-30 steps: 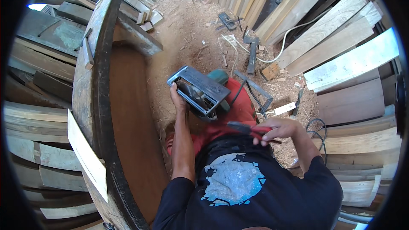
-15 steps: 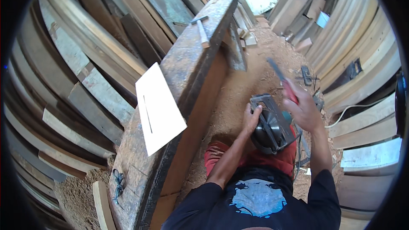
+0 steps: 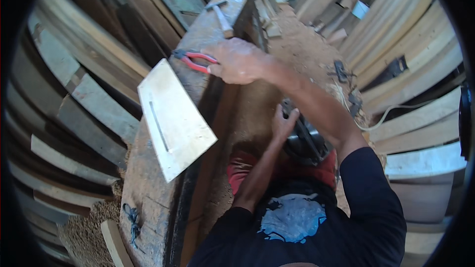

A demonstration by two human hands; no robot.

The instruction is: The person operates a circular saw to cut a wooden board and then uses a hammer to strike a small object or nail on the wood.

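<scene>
My right hand (image 3: 240,62) reaches across to the workbench (image 3: 148,202), its fingers closed on the handle ends of red-handled pliers (image 3: 200,62). The dark jaws point left, at the bench's far edge, just beyond a pale board (image 3: 175,123) with a narrow slot. Whether the pliers touch the bench I cannot tell. Down by my lap, my left hand (image 3: 285,122) grips the base plate edge of a circular saw (image 3: 303,143). The saw rests upturned against my red-clad legs, its round blade showing. My right forearm hides part of the saw.
A hammer (image 3: 221,19) lies farther along the bench, and a tied dark cord (image 3: 132,220) near its close end. Long planks (image 3: 405,54) lean on both sides. A handsaw (image 3: 388,71) and a pale cable (image 3: 391,113) lie at right. Sawdust covers the floor (image 3: 292,54).
My right hand has swung left with the pliers, from beside the circular saw to above the bench. My left hand still holds the saw. The view has shifted slightly.
</scene>
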